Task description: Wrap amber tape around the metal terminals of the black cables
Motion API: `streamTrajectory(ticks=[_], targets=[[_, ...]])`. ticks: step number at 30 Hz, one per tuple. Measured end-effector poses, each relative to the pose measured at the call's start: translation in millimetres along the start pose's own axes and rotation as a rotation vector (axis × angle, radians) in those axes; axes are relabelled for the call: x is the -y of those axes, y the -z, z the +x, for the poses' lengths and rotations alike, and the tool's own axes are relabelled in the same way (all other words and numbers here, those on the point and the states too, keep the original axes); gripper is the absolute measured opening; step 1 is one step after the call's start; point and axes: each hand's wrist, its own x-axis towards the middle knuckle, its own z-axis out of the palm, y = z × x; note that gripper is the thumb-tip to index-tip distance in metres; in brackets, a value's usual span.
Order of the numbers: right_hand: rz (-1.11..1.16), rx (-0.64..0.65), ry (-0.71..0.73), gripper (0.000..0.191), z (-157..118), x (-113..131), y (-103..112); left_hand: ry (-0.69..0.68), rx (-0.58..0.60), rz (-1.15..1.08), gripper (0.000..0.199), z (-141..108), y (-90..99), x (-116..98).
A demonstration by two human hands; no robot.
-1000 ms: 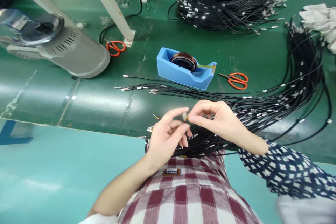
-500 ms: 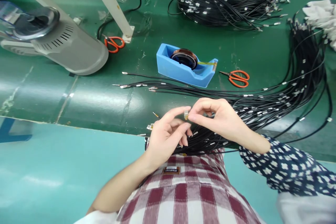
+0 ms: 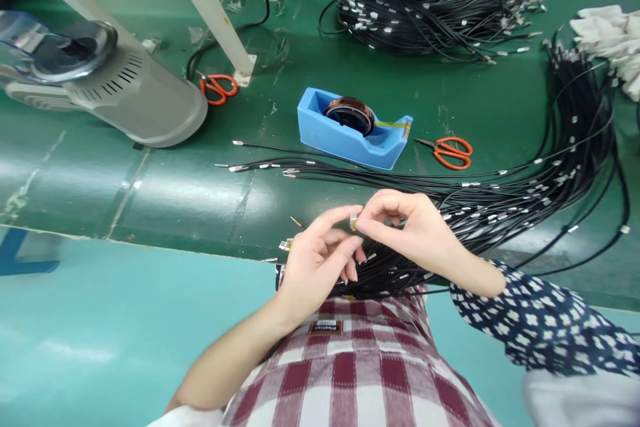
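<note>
My right hand [image 3: 417, 223] pinches a tiny silver piece with an amber edge [image 3: 353, 221] between thumb and forefinger. My left hand [image 3: 317, 260] faces it, its forefinger stretched along the piece's upper end and its thumb a little below, a gap between them. The other left fingers curl loosely. Beneath both hands runs a bundle of thin black cables [image 3: 583, 107] with white tags, curving off to the right. Near my left wrist, some silver-and-amber cable ends [image 3: 286, 245] stick out at the table edge.
A blue tape dispenser [image 3: 345, 140] with amber tape stands ahead. Orange-handled scissors [image 3: 453, 152] lie beside it, another orange pair [image 3: 219, 89] by a white post [image 3: 215, 13]. A grey machine [image 3: 140, 100] is left, a black cable coil [image 3: 400, 20] behind, white gloves [image 3: 607, 40] far right.
The view has shifted slightly. Both hands keep almost the same pose around the tiny piece, with the right fingers still pinched on it.
</note>
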Motion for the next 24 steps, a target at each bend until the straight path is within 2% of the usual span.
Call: streamTrajectory(ticks=[5, 10, 16, 24], targets=[[0.003, -0.023, 0.028, 0.015, 2, -6, -6, 0.0, -0.009, -0.017, 0.037, 2, -1.4, 2], [0.069, -0.033, 0.014, 0.019, 3, -8, -10, -0.007, -0.02, -0.024, 0.037, 5, -1.1, -1], [0.024, -0.027, 0.045, 0.011, 7, -8, -11, -0.075, -0.152, -0.12, 0.021, 15, -0.8, 2], [-0.018, -0.047, 0.101, 0.014, 7, -9, -10, -0.113, -0.117, -0.165, 0.016, 18, 5.9, 10]])
